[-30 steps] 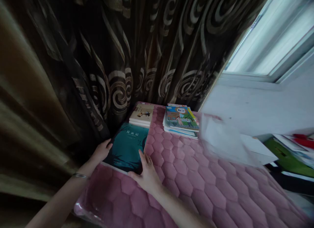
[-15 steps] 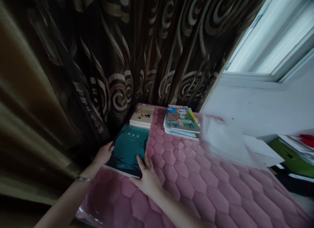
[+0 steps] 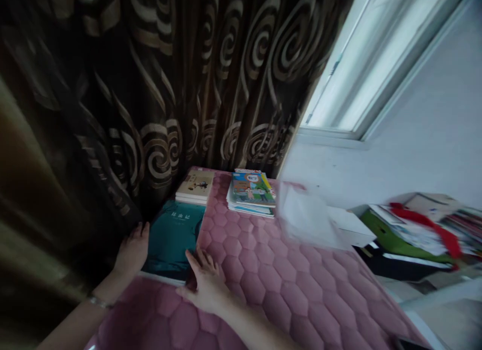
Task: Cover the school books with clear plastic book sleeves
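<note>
A teal paperback book (image 3: 171, 237) lies flat at the near end of the row, bracketed by both hands: the left hand (image 3: 131, 249), fingers spread, sits against its left edge, and the right hand (image 3: 205, 284), also spread, rests at its lower right corner — neither pinches it. It lies on a pink quilted mat (image 3: 241, 310), below a cream-covered book (image 3: 195, 186) and beside a stack of textbooks (image 3: 251, 192); a dark swirl-patterned curtain (image 3: 158, 89) hangs behind, a blurred white sheet (image 3: 305, 214) to the right

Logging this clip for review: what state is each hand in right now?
Left hand: open, against the left edge of the teal book.
Right hand: open, fingers at the book's near right corner.
</note>
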### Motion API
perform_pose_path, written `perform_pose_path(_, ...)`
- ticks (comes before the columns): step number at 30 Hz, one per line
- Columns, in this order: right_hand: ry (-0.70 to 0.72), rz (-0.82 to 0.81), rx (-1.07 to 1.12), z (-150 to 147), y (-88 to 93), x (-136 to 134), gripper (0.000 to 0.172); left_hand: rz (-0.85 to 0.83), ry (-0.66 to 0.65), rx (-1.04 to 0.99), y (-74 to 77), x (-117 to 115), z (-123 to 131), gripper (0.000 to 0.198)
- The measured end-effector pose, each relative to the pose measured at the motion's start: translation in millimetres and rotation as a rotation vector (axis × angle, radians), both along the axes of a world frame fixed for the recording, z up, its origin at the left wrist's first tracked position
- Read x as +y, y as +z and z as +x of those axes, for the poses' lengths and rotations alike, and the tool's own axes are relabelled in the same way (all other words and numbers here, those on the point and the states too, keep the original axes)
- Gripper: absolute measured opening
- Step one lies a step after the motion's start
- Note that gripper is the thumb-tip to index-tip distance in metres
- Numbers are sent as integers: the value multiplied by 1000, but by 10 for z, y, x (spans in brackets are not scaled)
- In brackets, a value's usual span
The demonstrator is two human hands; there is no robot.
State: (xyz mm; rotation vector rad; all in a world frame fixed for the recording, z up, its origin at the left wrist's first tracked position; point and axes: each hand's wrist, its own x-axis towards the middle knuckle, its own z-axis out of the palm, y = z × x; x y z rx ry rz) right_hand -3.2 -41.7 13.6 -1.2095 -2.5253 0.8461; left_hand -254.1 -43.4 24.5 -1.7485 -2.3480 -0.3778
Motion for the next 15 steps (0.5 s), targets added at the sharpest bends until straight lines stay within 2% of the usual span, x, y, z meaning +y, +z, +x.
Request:
perform_pose_path(2, 18, 35, 14, 297, 12, 71, 85, 127, -31, 177, 59, -46, 228, 55)
perform_pose_path(4, -21, 97, 14, 664, -5, 170, 69, 202, -154, 230, 71, -59, 568, 54)
perform_pose_path(7, -146, 196, -23, 1257, -60, 355, 37, 193, -416, 149, -18, 12, 1232, 57)
perform_pose_path(9, -238, 266, -47, 1628, -111, 480, 29, 118, -587, 50, -117, 125, 1683, 54)
perform_pose_path(10, -290, 294, -54, 1795, -140, 532, 28, 77, -633, 6, -168, 199, 1883, 50)
perform_pose_path(12, -371, 332, -43, 2069, -205, 600, 30, 8, -657, -63, -263, 365, 2196, 42)
perform_pose_path(15, -401, 358, 35, 2283, -296, 603, 32, -46, -611, -101, -411, 603, 2415, 39)
